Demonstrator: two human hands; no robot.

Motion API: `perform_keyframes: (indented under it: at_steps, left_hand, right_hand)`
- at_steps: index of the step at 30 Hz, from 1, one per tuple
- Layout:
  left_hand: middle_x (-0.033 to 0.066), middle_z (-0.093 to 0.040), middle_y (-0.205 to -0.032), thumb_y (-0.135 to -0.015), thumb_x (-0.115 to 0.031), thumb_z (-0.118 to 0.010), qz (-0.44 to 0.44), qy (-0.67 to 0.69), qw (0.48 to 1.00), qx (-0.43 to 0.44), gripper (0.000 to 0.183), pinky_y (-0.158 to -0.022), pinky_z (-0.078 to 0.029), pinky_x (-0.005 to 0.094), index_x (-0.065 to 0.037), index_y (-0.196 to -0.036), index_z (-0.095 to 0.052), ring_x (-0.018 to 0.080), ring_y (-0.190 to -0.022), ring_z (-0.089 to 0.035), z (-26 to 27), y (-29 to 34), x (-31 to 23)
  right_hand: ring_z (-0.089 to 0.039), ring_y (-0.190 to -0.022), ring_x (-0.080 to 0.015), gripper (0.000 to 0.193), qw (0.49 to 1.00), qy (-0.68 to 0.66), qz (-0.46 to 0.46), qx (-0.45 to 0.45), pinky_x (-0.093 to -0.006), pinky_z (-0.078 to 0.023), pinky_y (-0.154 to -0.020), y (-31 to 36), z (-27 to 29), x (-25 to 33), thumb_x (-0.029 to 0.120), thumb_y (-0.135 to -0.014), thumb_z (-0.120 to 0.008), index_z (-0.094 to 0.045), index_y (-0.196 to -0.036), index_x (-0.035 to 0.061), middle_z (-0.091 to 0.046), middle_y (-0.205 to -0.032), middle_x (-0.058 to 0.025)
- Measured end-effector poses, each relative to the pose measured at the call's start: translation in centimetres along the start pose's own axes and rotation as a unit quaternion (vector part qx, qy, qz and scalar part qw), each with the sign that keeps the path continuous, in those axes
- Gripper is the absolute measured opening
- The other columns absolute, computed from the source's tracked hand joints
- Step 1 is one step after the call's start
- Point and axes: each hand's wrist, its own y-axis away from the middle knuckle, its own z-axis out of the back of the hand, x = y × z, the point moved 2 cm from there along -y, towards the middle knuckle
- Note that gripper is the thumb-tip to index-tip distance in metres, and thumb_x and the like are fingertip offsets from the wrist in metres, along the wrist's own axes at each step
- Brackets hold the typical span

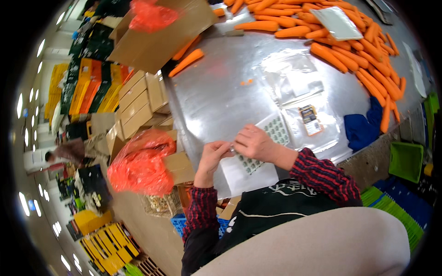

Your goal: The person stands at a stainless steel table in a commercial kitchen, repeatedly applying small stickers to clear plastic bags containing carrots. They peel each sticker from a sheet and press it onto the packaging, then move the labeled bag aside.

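Note:
Over the near edge of the metal table, my left hand point(212, 158) and my right hand point(258, 143) meet at the fingertips. Both are closed in a pinch, and whatever sits between them is too small to make out. Beneath my right hand lies a sheet of small green labels point(276, 132), partly covered by the hand. White paper point(248, 178) shows nearer to me, below that sheet. Just beyond are clear plastic bags point(291, 78), flat on the table. A dark label with an orange border point(311, 120) shows on the nearest bag.
Carrots point(368, 60) are heaped at the far right, with a white packet point(337, 23) on top. A blue cloth or glove point(361, 125) lies at the right edge. Leftward stand an open cardboard box point(161, 39), stacked cartons point(140, 99) and red plastic film point(142, 163). A person point(69, 151) is further off.

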Motion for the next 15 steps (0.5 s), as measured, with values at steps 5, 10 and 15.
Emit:
perform_keyframes:
  at_steps: [5, 10, 15]
  left_hand:
    - [0.0073, -0.066, -0.085, -0.092, -0.010, -0.063, 0.022, 0.022, 1.000, 0.002, 0.016, -0.066, -0.057, 0.0246, 0.005, -0.096, -0.066, 0.0130, -0.073, -0.064, 0.7, -0.9, 1.1]
    - [0.0102, -0.069, -0.089, -0.086, -0.010, -0.069, -0.110, -0.343, 0.912, -0.197, 0.020, -0.068, -0.054, 0.0274, 0.004, -0.100, -0.066, 0.0154, -0.078, -0.065, 5.2, -1.9, 0.5]
    - [0.0101, -0.069, -0.095, -0.080, -0.008, -0.073, -0.294, -0.394, 0.856, -0.158, 0.025, -0.070, -0.052, 0.0318, -0.005, -0.104, -0.067, 0.0201, -0.081, -0.067, -4.5, -6.1, 0.6]
  right_hand:
    - [-0.058, -0.080, -0.0200, 0.012, 0.996, -0.071, -0.053, -0.027, -0.0368, -0.046, -0.079, 1.4, 1.2, 0.0, 0.010, -0.068, -0.066, -0.061, -0.079, 0.0086, -0.058, -0.080, -0.0016]
    - [-0.063, -0.080, -0.0176, 0.011, 0.823, -0.216, -0.500, -0.158, -0.0319, -0.048, -0.076, 10.3, 7.1, -6.9, 0.007, -0.077, -0.071, -0.066, -0.086, 0.0033, -0.066, -0.084, -0.0068]
    - [-0.062, -0.071, -0.0122, 0.026, 0.761, -0.133, -0.612, -0.170, -0.0272, -0.050, -0.067, 19.9, 10.9, -12.5, 0.004, -0.075, -0.073, -0.059, -0.096, 0.0018, -0.066, -0.077, -0.0044]
